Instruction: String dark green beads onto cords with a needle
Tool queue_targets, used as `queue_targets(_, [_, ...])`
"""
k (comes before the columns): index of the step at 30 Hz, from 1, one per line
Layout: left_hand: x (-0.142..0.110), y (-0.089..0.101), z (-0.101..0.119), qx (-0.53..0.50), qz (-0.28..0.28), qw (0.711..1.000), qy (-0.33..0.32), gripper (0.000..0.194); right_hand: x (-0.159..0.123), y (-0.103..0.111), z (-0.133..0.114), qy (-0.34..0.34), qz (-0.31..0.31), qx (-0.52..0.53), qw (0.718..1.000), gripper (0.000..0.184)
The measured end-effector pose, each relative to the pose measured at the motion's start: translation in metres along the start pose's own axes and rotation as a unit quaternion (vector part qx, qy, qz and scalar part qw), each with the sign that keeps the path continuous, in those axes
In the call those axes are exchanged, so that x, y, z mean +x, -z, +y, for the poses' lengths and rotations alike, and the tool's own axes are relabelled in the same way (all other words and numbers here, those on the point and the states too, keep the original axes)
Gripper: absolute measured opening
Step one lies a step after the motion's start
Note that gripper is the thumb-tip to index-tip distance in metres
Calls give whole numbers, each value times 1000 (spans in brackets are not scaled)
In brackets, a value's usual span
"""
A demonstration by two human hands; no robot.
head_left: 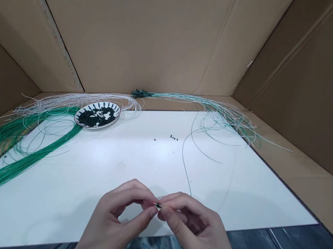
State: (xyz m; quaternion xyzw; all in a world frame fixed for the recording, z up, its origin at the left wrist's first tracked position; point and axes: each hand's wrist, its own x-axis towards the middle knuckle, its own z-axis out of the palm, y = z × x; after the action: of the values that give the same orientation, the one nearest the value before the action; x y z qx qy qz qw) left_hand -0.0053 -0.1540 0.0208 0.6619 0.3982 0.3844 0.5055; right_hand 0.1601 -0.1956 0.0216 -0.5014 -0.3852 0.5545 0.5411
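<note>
My left hand (116, 217) and my right hand (194, 228) meet fingertip to fingertip over the near edge of a white board (135, 161). Both pinch a tiny dark bead (158, 205) between thumbs and forefingers. A thin green wire (184, 156) runs from my right fingers up across the board toward the far bundle. A small patterned plate (81, 120) filled with dark beads sits at the far left of the board. A few loose beads (173, 137) lie near the board's middle back.
A thick bundle of green wires (4, 166) curves along the left side, with pale wires (72, 99) behind the plate. Another green and pale wire bundle (213, 106) fans out at the back right. Cardboard walls (155, 34) enclose the space.
</note>
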Motion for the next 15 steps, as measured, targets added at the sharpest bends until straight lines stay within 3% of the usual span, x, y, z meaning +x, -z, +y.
queue_targets(7, [3, -1, 2, 61, -15, 998, -4, 13, 1, 5, 6, 45, 55, -28, 997, 9])
queue_targets(12, [6, -11, 1, 102, -1, 995, -19, 15, 3, 13, 14, 100, 34, -85, 991, 12])
queue_targets(15, [9, -19, 4, 97, 6, 995, -23, 15, 2, 15, 16, 98, 57, -80, 990, 13])
